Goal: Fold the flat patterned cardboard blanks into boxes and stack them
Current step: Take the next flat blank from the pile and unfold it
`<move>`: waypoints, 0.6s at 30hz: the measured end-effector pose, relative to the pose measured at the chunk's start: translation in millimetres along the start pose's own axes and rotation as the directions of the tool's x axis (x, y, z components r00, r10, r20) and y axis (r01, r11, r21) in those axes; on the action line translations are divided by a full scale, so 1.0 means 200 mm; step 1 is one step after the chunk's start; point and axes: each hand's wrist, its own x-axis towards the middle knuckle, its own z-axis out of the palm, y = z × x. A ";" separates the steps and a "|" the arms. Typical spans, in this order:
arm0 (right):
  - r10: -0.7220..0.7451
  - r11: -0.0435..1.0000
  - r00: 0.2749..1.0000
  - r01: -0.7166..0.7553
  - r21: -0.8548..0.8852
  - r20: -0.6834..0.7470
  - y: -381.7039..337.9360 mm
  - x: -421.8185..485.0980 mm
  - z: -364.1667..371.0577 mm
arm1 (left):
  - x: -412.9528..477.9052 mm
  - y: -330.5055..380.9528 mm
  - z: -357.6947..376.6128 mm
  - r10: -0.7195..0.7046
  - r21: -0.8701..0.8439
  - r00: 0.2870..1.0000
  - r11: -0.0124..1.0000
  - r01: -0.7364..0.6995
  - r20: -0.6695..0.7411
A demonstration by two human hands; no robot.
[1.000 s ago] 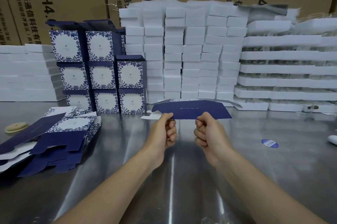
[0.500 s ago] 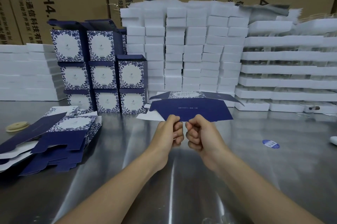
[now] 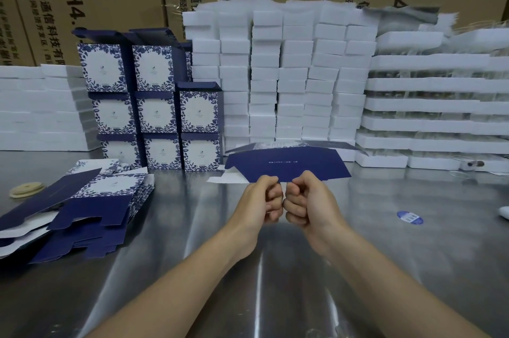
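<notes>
Both hands, left hand point(image 3: 261, 200) and right hand point(image 3: 308, 201), have closed together, fingers pinching the blank point(image 3: 289, 162).

Navy cardboard blank point(image 3: 286, 165), pinched at near edge by left hand point(image 3: 260, 201) and right hand point(image 3: 308, 201), knuckles touching. Flat blanks pile point(image 3: 82, 213) left; folded patterned boxes point(image 3: 157, 114) stacked behind on steel table point(image 3: 275, 268).

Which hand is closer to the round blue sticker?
Right. The blue sticker lies out to the right of the right hand; the left hand sits farther off, beyond the right hand. Both pinch the cardboard blank.
</notes>
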 end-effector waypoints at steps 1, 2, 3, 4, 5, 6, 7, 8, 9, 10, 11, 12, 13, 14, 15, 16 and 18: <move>0.005 1.000 1.000 -0.005 -0.008 -0.005 0.00 0.00 0.00 | 0.00 0.00 0.00 -0.014 -0.033 1.000 0.999 0.014 -0.006; 0.012 1.000 1.000 -0.012 -0.014 -0.007 0.00 0.00 0.00 | 0.00 0.00 0.00 -0.023 -0.064 1.000 0.998 0.022 -0.012; 0.020 1.000 1.000 -0.020 -0.017 -0.004 0.00 0.00 0.00 | 0.00 0.00 0.00 -0.022 -0.080 0.999 0.997 0.020 -0.024; 0.027 0.999 1.000 -0.027 -0.019 0.001 0.00 0.00 0.00 | 0.01 0.00 0.00 -0.013 -0.078 0.999 0.997 0.010 -0.036; 0.034 0.999 0.999 -0.034 -0.025 0.005 -0.01 0.00 0.01 | 0.01 0.00 0.01 -0.002 -0.068 0.999 0.998 -0.001 -0.044; 0.039 0.999 0.999 -0.039 -0.035 0.004 -0.01 0.00 0.01 | 0.01 0.00 0.01 0.007 -0.062 0.999 0.998 -0.010 -0.047; 0.042 0.998 0.999 -0.043 -0.042 -0.004 -0.01 0.00 0.01 | 0.01 0.00 0.01 0.013 -0.060 0.999 0.998 -0.016 -0.049; 0.047 0.998 0.999 -0.047 -0.038 -0.020 -0.01 -0.01 0.01 | 0.01 0.01 0.01 0.015 -0.058 0.999 0.998 -0.018 -0.051; 0.052 0.998 0.998 -0.053 -0.023 -0.041 -0.01 -0.01 0.00 | 0.02 0.01 0.00 0.012 -0.054 0.999 0.998 -0.015 -0.050; 0.055 0.998 0.997 -0.055 -0.004 -0.060 -0.01 -0.01 0.00 | 0.02 0.01 0.00 0.008 -0.046 0.999 0.999 -0.010 -0.047; 0.054 0.999 0.996 -0.054 0.009 -0.074 -0.01 0.00 0.00 | 0.02 0.01 0.00 -0.001 -0.038 0.999 0.999 -0.001 -0.043; 0.053 0.999 0.995 -0.052 0.013 -0.081 -0.02 0.00 0.00 | 0.02 0.00 0.00 -0.012 -0.037 0.999 0.999 0.010 -0.041; 0.054 0.999 0.995 -0.053 0.014 -0.084 -0.02 0.00 0.00 | 0.01 0.00 0.00 -0.022 -0.042 0.999 0.999 0.020 -0.042; 0.058 0.998 0.995 -0.057 0.016 -0.084 -0.02 0.00 0.00 | 0.01 -0.01 0.00 -0.029 -0.051 0.998 0.998 0.026 -0.047; 0.065 0.998 0.994 -0.064 0.015 -0.083 -0.02 0.00 0.00 | 0.01 -0.01 0.00 -0.029 -0.059 0.998 0.998 0.026 -0.053; 0.071 0.998 0.994 -0.070 0.010 -0.081 -0.02 0.00 0.00 | 0.01 -0.01 0.01 -0.025 -0.066 0.998 0.998 0.021 -0.058; 0.072 0.997 0.994 -0.073 -0.008 -0.086 -0.01 0.00 0.01 | 0.02 -0.01 0.01 -0.014 -0.079 0.998 0.997 0.009 -0.062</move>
